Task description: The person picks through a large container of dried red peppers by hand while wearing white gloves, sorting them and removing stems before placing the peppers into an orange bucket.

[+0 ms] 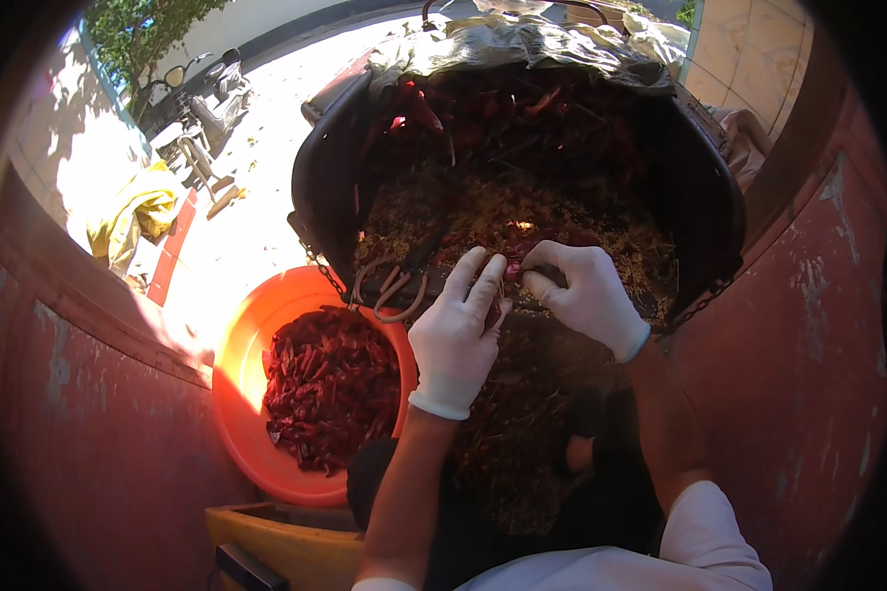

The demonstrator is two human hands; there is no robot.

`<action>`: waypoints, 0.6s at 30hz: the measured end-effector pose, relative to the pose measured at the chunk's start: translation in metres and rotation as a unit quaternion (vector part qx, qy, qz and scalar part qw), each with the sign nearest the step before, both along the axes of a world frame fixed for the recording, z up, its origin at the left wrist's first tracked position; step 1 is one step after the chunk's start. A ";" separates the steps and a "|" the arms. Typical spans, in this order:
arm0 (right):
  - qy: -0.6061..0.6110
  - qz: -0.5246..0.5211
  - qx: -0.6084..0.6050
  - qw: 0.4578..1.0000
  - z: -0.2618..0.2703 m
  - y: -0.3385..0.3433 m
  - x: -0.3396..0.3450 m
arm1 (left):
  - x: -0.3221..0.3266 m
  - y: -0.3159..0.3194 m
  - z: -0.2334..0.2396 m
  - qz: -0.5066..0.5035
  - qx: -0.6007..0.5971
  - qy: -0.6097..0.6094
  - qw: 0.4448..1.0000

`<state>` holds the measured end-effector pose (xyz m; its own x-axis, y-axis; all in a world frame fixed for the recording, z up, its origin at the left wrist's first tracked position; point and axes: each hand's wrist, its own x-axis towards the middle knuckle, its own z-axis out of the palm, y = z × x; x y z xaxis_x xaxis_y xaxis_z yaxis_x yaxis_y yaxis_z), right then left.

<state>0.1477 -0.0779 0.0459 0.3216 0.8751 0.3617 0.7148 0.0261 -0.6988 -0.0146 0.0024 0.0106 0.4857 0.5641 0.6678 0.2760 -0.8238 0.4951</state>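
Observation:
Both my hands wear white knit gloves and work close together over the front lip of a dark cart bed (318,173). My left hand (458,336) has two fingers extended, and a dark red chili piece (494,315) shows between its thumb and palm. Thumb and forefinger of my right hand (588,292) pinch at a bright red dried chili (514,271) beside the left fingertips. Behind them, a heap of dried red chilies (532,125) fills the shaded back of the bed. Loose yellow seeds (599,244) cover its floor towards me.
An orange plastic basin (240,436) with dried red chili pieces (332,391) stands at left. Metal hooks (403,295) and a chain (325,270) hang at the cart's edge. A wooden drawer (288,535) is below the basin. Red door panels (791,354) flank me; a parked motorbike (211,111) stands outside.

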 end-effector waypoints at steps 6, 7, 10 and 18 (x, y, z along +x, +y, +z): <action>0.117 0.010 -0.023 0.993 -0.004 -0.015 -0.013 | 0.001 0.010 -0.013 -0.090 -0.050 -0.052 0.993; 0.138 0.008 -0.005 0.990 -0.006 -0.014 -0.011 | 0.001 0.008 -0.011 -0.089 -0.081 -0.052 0.991; 0.284 0.030 0.008 0.958 -0.001 -0.017 -0.012 | 0.001 0.002 -0.008 -0.095 -0.251 -0.080 0.960; 0.398 0.062 0.024 0.915 -0.004 -0.015 -0.011 | -0.007 0.009 0.009 -0.162 -0.543 -0.132 0.813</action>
